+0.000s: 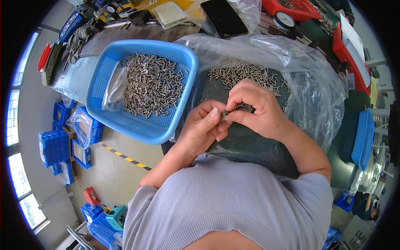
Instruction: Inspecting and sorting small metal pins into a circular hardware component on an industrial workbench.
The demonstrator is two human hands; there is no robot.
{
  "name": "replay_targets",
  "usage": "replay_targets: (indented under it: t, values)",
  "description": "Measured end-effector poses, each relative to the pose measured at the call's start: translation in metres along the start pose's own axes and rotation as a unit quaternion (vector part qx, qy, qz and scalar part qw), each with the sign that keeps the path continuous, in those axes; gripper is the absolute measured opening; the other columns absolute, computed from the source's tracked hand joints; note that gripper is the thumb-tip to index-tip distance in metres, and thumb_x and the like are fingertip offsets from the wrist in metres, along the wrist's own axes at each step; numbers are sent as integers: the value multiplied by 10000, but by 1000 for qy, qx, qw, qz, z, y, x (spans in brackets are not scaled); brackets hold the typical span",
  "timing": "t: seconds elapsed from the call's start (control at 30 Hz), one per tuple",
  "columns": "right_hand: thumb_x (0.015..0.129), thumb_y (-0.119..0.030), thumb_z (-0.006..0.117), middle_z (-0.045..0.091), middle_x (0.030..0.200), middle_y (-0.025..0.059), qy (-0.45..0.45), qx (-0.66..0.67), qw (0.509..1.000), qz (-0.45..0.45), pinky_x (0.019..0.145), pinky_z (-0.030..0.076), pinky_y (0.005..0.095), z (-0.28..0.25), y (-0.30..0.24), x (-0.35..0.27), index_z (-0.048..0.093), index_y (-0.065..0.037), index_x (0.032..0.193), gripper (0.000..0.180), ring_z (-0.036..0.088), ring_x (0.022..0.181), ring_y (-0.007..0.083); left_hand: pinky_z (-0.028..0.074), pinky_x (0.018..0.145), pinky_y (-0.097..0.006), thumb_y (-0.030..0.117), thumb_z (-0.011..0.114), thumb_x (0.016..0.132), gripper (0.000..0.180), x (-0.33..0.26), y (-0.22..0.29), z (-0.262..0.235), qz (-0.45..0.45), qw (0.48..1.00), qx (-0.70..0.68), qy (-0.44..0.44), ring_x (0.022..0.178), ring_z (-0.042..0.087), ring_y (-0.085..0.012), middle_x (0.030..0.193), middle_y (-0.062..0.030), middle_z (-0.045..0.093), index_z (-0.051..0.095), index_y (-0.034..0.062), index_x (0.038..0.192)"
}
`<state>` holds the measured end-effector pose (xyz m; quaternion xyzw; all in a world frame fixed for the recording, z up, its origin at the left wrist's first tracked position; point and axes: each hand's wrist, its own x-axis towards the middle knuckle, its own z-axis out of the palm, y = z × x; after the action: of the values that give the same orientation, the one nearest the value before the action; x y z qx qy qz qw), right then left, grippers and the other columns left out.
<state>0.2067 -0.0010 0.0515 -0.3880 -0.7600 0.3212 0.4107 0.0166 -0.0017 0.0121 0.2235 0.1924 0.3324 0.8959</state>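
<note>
The curled left hand [203, 125] and pinching right hand [263, 111] hold small metal parts [223, 115]; a pile of metal pins [239, 71] lies just beyond.

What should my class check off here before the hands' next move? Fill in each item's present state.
1. Both hands in view: ok; left hand and right hand meet.
2. Small metal part between them: ok.
3. Number of parts held: cannot tell; mostly hidden.
4. Blue basket upright, metal pieces inside: ok.
5. Loose pile gathered tightly: not ok; pieces stray around it.
6. Black phone clear of hands: ok.
</note>
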Motion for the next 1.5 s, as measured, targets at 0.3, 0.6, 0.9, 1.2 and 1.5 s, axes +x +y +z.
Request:
replay_targets:
  t: [0.3, 0.6, 0.9, 1.2, 1.5]
  values:
    - [740, -29, 690, 597, 803, 52, 25, -1, 997, 78, 712, 460, 311, -15, 6, 0, 632, -27, 823, 101, 581, 800, 213, 423, 619, -252, 236, 518, 954, 214, 2, -2, -6, 58, 998, -22, 10, 788, 507, -124, 957, -85, 569, 540, 55, 1067]
    - [655, -72, 710, 540, 799, 45, -28, -252, 967, 21, 730, 452, 360, -5, 19, -5, 634, -68, 772, 140, 535, 813, 245, 409, 618, -249, 218, 487, 968, 199, 3, -2, -10, 55, 996, -69, -8, 767, 461, -125, 992, -91, 536, 531, 79, 1103]
    - [716, -67, 668, 523, 789, 57, -16, -245, 969, 24, 705, 437, 354, -2, 17, -5, 590, -50, 785, 105, 521, 777, 238, 398, 581, -236, 212, 524, 953, 171, 1, -1, -3, 50, 998, -32, 8, 719, 463, -110, 937, -78, 558, 527, 78, 1060]
    - [860, -72, 605, 528, 811, 38, -56, 56, 988, 131, 669, 435, 261, -5, -7, -2, 553, -20, 821, 83, 535, 747, 135, 362, 528, -229, 240, 543, 946, 180, -1, 0, -2, 15, 1000, 1, 17, 646, 445, -94, 864, -78, 579, 520, 71, 1006]
    - [845, -64, 615, 533, 807, 47, -61, 63, 984, 152, 662, 442, 265, -2, -12, -3, 554, -13, 812, 86, 539, 730, 149, 344, 517, -227, 246, 568, 933, 198, 0, 1, -1, 0, 1000, 13, 12, 638, 440, -91, 823, -52, 549, 518, 64, 991]
